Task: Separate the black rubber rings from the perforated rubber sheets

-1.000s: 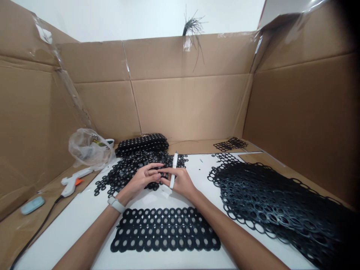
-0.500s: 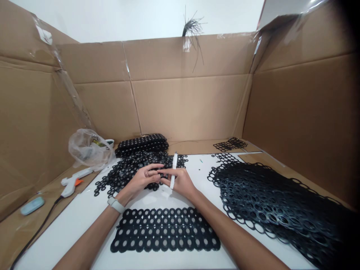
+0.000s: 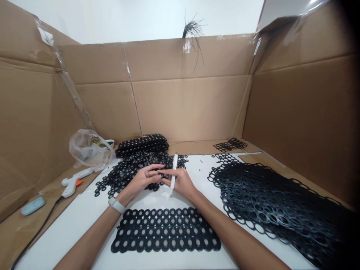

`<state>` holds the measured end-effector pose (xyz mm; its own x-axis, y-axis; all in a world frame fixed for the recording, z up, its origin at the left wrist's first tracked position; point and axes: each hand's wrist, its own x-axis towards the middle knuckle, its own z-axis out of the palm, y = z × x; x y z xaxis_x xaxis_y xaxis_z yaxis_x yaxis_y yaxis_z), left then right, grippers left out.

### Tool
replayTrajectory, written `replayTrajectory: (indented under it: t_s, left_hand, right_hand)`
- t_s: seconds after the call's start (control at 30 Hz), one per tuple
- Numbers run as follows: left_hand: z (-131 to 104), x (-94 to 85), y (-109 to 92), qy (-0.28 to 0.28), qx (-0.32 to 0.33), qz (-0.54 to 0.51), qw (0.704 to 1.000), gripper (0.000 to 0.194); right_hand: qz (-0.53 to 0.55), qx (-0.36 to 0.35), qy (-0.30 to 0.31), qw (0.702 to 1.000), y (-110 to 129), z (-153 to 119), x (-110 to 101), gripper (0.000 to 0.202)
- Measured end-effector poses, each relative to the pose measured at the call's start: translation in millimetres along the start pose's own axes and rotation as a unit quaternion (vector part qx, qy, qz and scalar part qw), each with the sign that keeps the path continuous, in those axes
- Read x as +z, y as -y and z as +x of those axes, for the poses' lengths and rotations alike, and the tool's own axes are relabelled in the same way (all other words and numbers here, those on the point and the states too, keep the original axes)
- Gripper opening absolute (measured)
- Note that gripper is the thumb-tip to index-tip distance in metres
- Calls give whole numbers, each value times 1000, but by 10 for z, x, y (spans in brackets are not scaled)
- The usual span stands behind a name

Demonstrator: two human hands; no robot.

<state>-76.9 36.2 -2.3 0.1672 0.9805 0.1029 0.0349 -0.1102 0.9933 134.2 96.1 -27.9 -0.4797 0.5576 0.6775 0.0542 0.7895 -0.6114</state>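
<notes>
My right hand (image 3: 180,180) holds a white pen-like tool (image 3: 174,165), upright between its fingers. My left hand (image 3: 143,177) meets it fingertip to fingertip, its fingers bent together; whatever small thing may be between them is too small to make out. Just behind both hands lies a loose heap of small black rings (image 3: 126,168). Nearer to me, between my forearms, a flat black mat of joined discs with pale centres (image 3: 165,232) rests on the white table surface (image 3: 157,258).
On the right is a large pile of black ring mesh (image 3: 261,198). Stacked black mats (image 3: 142,145) stand at the back. A plastic bag (image 3: 88,148), a white glue gun (image 3: 71,183) and a light blue case (image 3: 33,206) are on the left. Cardboard walls (image 3: 185,112) surround the table.
</notes>
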Motion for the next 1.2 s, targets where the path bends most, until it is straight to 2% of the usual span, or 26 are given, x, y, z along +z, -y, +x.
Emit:
replayTrajectory:
  t_s: [0.23,0.43,0.6,0.77,1.0,1.2]
  left_hand:
    - [10,-26,42,1,3,-23,1000,68]
    - [-9,-16,30,20,-18,-84,996,67]
    - [-25,-32,35,43,-26,-109,993,67]
    - [-44,-42,8,39,-36,-91,994,70]
    - [-49,-19,-20,40,-29,-79,996,70]
    - [-12,5,-7,10,-8,-58,998,60]
  right_hand:
    - [-13,11,1,1000,47,4,4,27]
    - [-3,15,-20,1000,76,8,18,30]
    - [3,7,-10,1000,94,6,9,31]
    - [9,-9,-4,1000,88,6,-1,25]
    - [-12,6,3,1000,98,9,-28,28]
    - [-100,41,6,994,118,22,-97,28]
